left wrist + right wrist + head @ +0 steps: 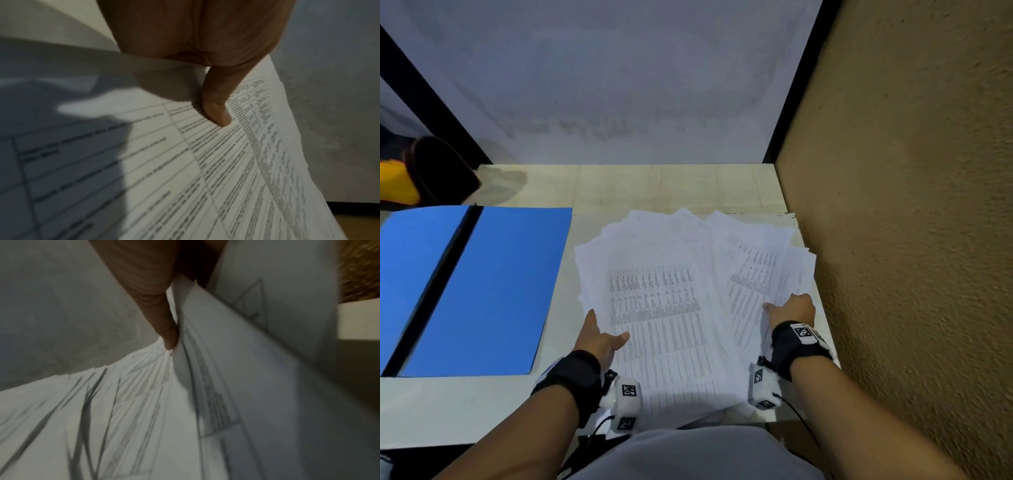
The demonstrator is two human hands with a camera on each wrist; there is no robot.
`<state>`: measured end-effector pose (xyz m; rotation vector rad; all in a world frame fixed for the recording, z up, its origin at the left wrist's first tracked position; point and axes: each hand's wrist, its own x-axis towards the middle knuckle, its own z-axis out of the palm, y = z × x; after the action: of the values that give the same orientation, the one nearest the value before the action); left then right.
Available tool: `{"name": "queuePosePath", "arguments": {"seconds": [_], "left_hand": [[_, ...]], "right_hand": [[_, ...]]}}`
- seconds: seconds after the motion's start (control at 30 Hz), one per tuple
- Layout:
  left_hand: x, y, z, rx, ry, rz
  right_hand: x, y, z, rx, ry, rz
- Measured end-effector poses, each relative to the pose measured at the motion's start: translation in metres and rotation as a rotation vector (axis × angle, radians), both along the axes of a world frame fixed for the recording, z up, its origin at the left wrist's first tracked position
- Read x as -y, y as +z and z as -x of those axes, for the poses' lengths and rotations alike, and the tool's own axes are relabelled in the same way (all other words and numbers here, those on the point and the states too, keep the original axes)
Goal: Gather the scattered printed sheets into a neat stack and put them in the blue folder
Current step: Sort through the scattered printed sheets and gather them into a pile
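While lying fanned beside the open blue folder (482,291), printed sheets (664,308) pinched by left hand (599,337) and right hand (791,310).

Head overhead — wrists close on sheets (661,308)

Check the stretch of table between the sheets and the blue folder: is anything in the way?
Nothing visible. The sheets, held by the left hand and right hand, lie right beside the open folder, with only bare table between them.
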<state>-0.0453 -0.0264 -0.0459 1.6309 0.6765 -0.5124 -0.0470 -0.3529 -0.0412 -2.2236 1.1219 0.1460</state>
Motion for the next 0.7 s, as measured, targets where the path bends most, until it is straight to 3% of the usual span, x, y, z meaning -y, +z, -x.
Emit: {"name": "queuePosePath", "arguments": {"seconds": [0.1, 0.23, 0.37, 0.53, 0.7], "left_hand": [[-0.004, -0.008, -0.004, -0.014, -0.027, -0.023], [0.001, -0.004, -0.005, -0.037, -0.019, 0.026], [0.009, 0.000, -0.004, -0.054, -0.023, 0.007], [0.016, 0.006, -0.006, -0.036, -0.034, -0.048], [0.019, 0.010, -0.006, -0.062, -0.029, -0.077]], "right_hand": [[-0.007, -0.001, 0.006, 0.027, 0.028, 0.126], [-0.006, -0.006, 0.009, -0.042, -0.115, -0.206], [-0.002, -0.003, 0.005, -0.021, -0.155, -0.286], [0.011, 0.031, -0.002, 0.118, -0.095, -0.172], [0.031, 0.083, -0.010, 0.317, -0.158, 0.039]]}}
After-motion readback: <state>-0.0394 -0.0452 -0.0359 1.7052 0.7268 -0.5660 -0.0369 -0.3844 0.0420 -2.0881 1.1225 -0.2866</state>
